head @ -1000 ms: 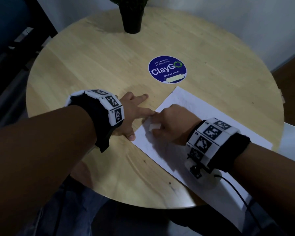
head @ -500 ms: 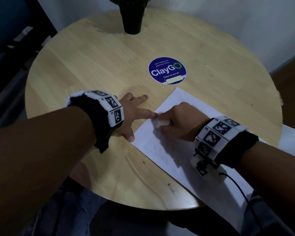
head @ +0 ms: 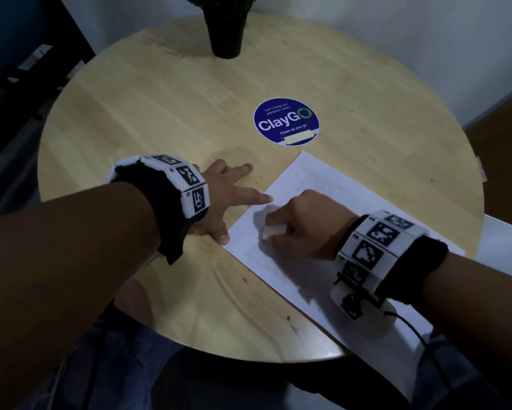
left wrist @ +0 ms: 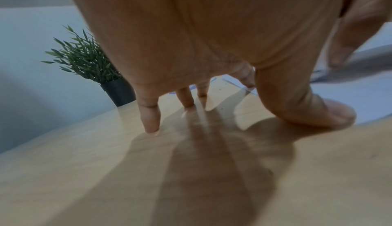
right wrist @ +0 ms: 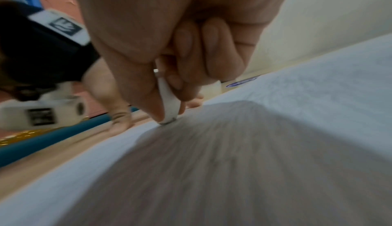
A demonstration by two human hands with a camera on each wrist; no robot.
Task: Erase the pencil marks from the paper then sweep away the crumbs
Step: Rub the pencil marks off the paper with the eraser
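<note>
A white sheet of paper (head: 331,184) with faint pencil marks lies slanted on the round wooden table (head: 166,99), its near end hanging over the table's edge. My right hand (head: 302,223) pinches a small white eraser (head: 274,232) whose lower end touches the paper (right wrist: 318,87); in the right wrist view the eraser (right wrist: 169,102) sits between thumb and fingers. My left hand (head: 234,196) lies flat with spread fingers (left wrist: 148,117) on the table at the paper's left edge, forefinger and thumb touching that edge.
A black pot (head: 226,34) with a green plant (left wrist: 84,58) stands at the table's far edge. A round blue ClayGo sticker (head: 285,121) lies beyond the paper. Dark crumbs (head: 244,280) dot the wood near the paper's left edge.
My right hand with the eraser slid right along the paper, then back toward me and to the left. The left hand has stayed in place.
</note>
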